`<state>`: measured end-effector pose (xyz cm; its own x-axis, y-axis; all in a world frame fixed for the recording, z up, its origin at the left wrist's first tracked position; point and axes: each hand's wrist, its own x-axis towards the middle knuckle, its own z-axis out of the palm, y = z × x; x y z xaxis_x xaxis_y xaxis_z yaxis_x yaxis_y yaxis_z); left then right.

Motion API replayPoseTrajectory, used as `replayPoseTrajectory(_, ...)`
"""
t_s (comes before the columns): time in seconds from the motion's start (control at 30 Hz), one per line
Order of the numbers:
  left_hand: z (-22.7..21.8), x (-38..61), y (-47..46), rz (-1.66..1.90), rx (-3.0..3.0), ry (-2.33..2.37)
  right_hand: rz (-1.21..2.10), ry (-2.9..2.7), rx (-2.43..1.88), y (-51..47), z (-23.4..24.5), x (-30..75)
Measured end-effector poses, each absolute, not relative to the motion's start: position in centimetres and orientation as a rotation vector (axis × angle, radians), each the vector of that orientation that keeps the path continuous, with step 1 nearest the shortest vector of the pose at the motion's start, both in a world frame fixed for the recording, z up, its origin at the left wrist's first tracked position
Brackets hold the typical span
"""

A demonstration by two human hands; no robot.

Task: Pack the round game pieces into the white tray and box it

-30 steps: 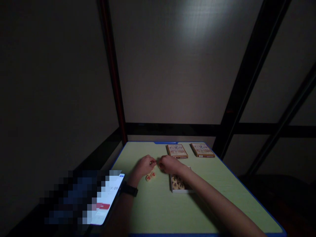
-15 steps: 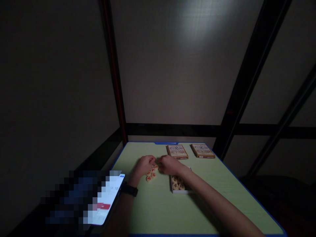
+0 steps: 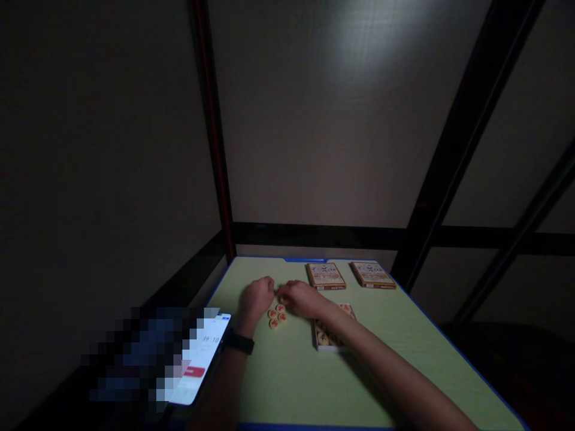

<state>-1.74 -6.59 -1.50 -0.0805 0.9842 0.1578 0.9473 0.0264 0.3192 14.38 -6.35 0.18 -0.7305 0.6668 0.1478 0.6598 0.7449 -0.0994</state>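
Green spreads before me: the table [image 3: 287, 383], edged in blue. Taking the loose red pieces as the middle of my clock, nearest at eight is the phone [image 3: 202, 359], its lit screen tilted, perhaps so that a glance can reach it; part of it is blotted out. Just beyond is the dark watch [image 3: 240, 342] on my left wrist.

Toward four sits the tray [image 3: 330, 348], holding dark-marked pieces [image 3: 323, 339] and, in its far part, a red-marked one. My right forearm [image 3: 381, 359] crosses above it and hides much of the inside; I judge it is set there to keep the reach short.

At the centre, at least four red pieces [image 3: 282, 317] lie bunched with their marks up, probably to be easily read. My left hand [image 3: 257, 298], at ten, is narrow, its fingers curled in, maybe as a fence; I can't tell if it holds anything. My right hand [image 3: 303, 297], toward two, bends its fingers down just beside them; whether it pinches a piece I can't tell.

Farther, toward one and two, two boxes [image 3: 326, 275] [image 3: 372, 274] lie flat and apart, seemingly out of my elbows' way.
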Motion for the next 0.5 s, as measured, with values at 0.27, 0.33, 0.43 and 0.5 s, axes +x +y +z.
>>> replayPoseTrajectory(0.27, -1.1, -1.6, -6.7, 0.474, 1.987, 2.255, 0.108, -2.896, -1.004, -6.6, 0.2, 12.9)
replayPoseTrajectory(0.33, -0.9, -1.6, -6.8, 0.487, 1.974, 2.257, 0.073, -2.924, -1.026, -6.7, 0.3, 12.6)
replayPoseTrajectory(0.43, -0.8, -1.7, -6.9, 0.532, 1.952, 2.237, 0.036, -2.946, -1.038, -6.9, 0.5, 12.3)
replayPoseTrajectory(0.5, -0.9, -1.9, -6.7, 0.594, 1.928, 2.212, 0.027, -2.935, -1.038, -7.1, 0.6, 12.3)
